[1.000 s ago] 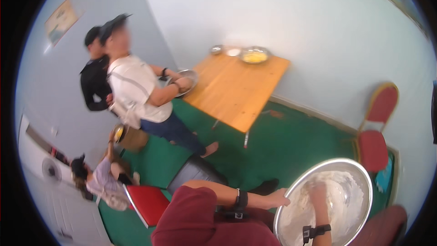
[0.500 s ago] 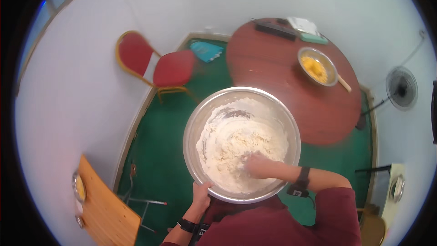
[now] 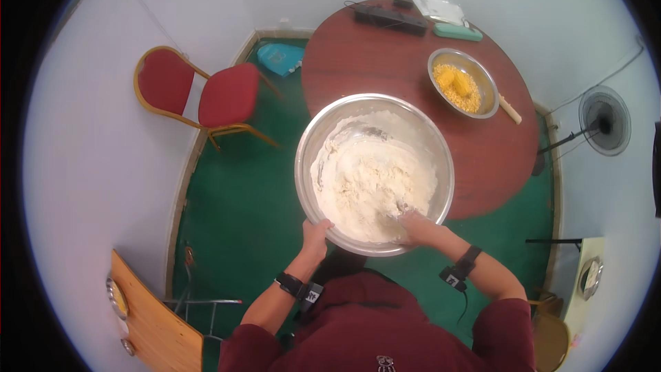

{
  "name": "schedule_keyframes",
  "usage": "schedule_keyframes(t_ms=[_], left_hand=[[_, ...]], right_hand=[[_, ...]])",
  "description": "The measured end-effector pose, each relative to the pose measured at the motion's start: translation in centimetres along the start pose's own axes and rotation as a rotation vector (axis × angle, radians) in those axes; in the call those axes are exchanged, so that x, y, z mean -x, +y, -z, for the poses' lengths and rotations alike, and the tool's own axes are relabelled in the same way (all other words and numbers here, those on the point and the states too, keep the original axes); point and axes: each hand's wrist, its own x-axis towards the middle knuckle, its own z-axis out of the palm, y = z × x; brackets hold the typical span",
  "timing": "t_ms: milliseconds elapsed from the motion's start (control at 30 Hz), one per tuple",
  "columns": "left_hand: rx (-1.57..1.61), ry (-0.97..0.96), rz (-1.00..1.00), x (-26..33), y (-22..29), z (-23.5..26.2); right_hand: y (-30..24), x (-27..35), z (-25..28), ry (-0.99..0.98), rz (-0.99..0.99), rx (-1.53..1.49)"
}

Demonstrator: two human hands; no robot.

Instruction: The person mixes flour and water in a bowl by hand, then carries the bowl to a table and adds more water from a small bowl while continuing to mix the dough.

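A big steel bowl (image 3: 323, 134) full of white flour dough (image 3: 372, 182) fills the middle of the head view, at the near edge of a round brown table (image 3: 358, 55). My left hand (image 3: 315, 235) grips the bowl's near rim. My right hand (image 3: 418, 227) is inside the bowl, fingers pressed into the dough at its near right side. Both wrists wear dark bands.
A smaller steel bowl of yellow corn pieces (image 3: 461, 84) with a wooden handle sits further back on the table, beside a black power strip (image 3: 389, 17) and a green box (image 3: 458, 31). A red chair (image 3: 206, 93) stands left, a fan (image 3: 604, 124) right, a wooden table (image 3: 148, 324) lower left.
The view has swung from a wooden table with other people to the round table. The bowl now sits centred, my right hand still in the dough and my left on the rim.
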Motion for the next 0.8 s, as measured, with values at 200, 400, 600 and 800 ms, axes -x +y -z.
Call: schedule_keyframes(t_ms=[200,400,600,800], left_hand=[[0.026,0.012,0.024,3.5,0.0,0.9],[-0.027,0.046,0.052,7.7,-0.2,1.2],[-0.074,0.147,-0.013,10.8,-0.3,0.0],[-0.112,0.226,0.042,12.8,0.0,-2.6]], right_hand=[[-3.3,0.8,-0.7,0.08,0.063,0.19],[-7.1,1.4,-0.1,0.068,0.086,0.382],[-4.9,-3.5,0.0,0.27,0.127,0.427],[-2.4,-9.0,4.2,0.265,0.059,0.16]])
